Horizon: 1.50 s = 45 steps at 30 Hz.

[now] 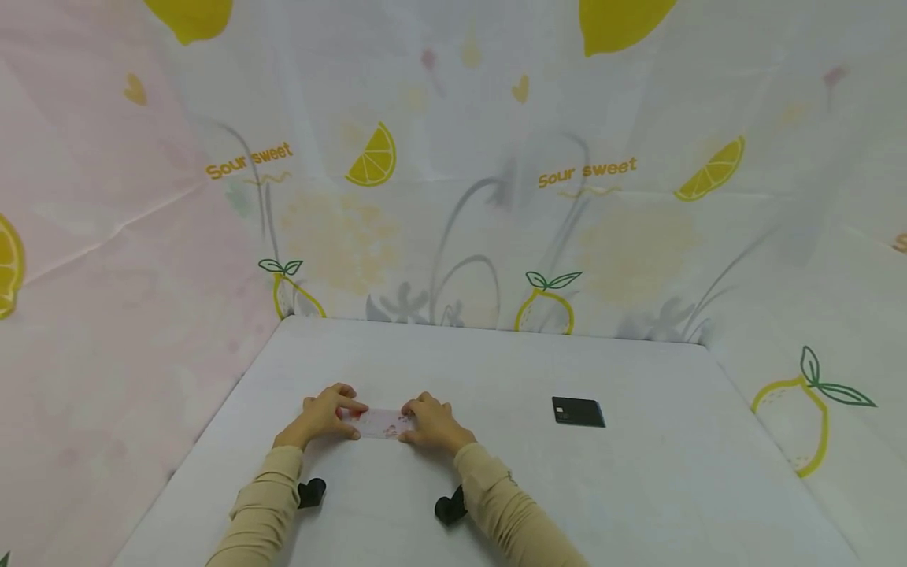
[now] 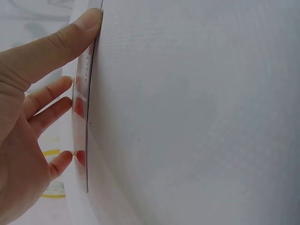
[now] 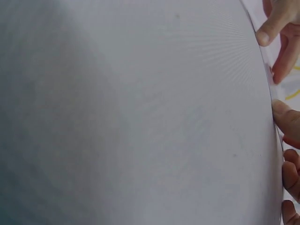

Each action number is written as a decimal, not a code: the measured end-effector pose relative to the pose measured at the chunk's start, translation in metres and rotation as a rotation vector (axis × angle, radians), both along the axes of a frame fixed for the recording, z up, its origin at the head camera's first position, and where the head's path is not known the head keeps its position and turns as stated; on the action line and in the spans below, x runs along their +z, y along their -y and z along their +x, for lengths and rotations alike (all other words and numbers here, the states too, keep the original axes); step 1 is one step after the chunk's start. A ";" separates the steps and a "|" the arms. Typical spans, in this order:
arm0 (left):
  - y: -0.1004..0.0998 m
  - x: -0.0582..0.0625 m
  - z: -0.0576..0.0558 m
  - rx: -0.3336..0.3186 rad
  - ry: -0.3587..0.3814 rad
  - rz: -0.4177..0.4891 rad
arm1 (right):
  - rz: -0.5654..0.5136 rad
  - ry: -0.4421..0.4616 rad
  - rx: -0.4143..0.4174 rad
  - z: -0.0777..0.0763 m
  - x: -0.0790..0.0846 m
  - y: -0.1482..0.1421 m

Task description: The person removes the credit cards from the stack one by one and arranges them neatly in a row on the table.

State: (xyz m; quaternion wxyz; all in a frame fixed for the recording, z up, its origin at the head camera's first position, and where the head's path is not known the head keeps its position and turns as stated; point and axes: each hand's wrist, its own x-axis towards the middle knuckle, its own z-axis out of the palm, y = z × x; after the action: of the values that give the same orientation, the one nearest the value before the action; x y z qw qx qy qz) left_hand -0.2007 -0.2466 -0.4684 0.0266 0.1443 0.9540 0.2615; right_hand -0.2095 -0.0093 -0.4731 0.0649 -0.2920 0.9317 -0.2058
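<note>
In the head view, a thin, flat, pale pink sheet (image 1: 377,424) with red and floral print lies on the white table. My left hand (image 1: 324,414) holds its left end, thumb along the near edge and fingers toward the far side. The left wrist view shows that thumb (image 2: 86,23) on the edge and other fingertips (image 2: 67,104) touching the red-printed surface. At the right end, my right hand (image 1: 434,424) holds the sheet between thumb and bent fingers. Its thumb (image 3: 283,112) touches the near edge in the right wrist view. What the sheet is cannot be told.
A black card (image 1: 579,412) with a chip-like square lies to the right of my hands. Black wrist-camera mounts (image 1: 312,493) jut from below both sleeves. Lemon-printed cloth walls (image 1: 439,197) enclose the white table (image 1: 638,488) at the back and sides.
</note>
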 end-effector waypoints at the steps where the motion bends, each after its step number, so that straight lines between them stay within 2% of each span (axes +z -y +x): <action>1: 0.000 0.000 0.000 0.000 -0.003 -0.002 | 0.001 -0.002 -0.001 0.000 0.000 0.000; 29: -0.001 -0.001 -0.001 0.015 -0.004 -0.035 | -0.072 0.023 0.015 -0.001 -0.003 -0.004; 38: -0.005 0.003 0.000 0.015 0.017 -0.026 | -0.195 0.066 0.027 -0.005 -0.002 -0.010; 41: -0.006 0.003 0.000 0.030 0.002 -0.020 | -0.214 0.058 0.036 -0.006 0.001 -0.011; 45: -0.007 0.003 0.002 0.064 -0.078 0.039 | -0.225 0.052 0.053 -0.006 0.009 -0.015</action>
State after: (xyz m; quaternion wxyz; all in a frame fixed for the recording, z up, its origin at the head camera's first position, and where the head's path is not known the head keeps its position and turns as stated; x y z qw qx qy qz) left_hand -0.1991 -0.2394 -0.4655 -0.0218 0.1242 0.9532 0.2748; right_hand -0.2159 0.0057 -0.4641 0.0613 -0.3168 0.8927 -0.3146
